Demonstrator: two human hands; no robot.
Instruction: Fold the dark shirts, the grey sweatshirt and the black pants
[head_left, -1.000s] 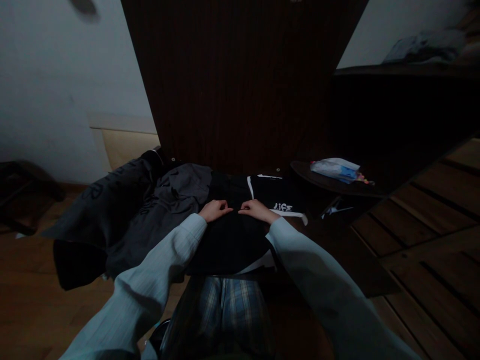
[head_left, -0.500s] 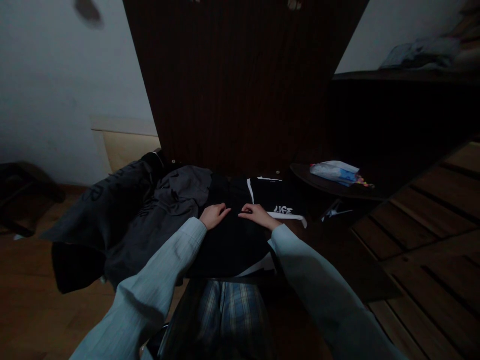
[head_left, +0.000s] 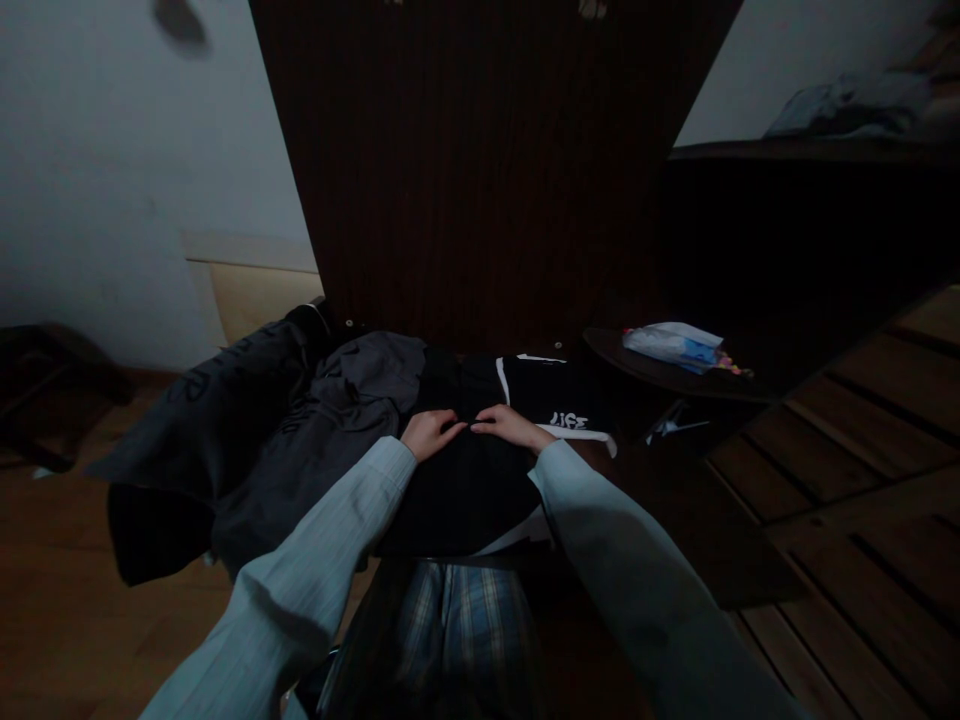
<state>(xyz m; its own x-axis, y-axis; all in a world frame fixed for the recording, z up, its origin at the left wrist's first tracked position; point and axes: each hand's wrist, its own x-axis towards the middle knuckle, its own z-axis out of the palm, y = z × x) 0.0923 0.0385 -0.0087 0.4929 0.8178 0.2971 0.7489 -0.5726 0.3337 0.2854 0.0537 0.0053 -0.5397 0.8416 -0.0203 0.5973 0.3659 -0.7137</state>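
A black garment (head_left: 457,500) with white trim and white lettering lies spread in front of me. My left hand (head_left: 433,434) rests on its middle, thumb and fingers drawn together on the dark cloth. Close beside it, my right hand (head_left: 511,428) pinches the same cloth, its fingertips nearly meeting those of the left. The fold between the fingers is hard to see in the dim light. Dark grey clothes (head_left: 345,410) with black print lie heaped just left of the black garment.
A tall dark wooden panel (head_left: 480,180) stands behind the clothes. On a small rounded shelf (head_left: 611,350) at the right lies a white and blue plastic packet (head_left: 675,345). Wooden slats (head_left: 847,520) run along the right. A dark stool-like thing (head_left: 52,380) stands at the far left.
My right hand has shifted slightly left, toward my left hand, and its fingers have drawn closer together. The left hand stays almost in place; the clothes look the same.
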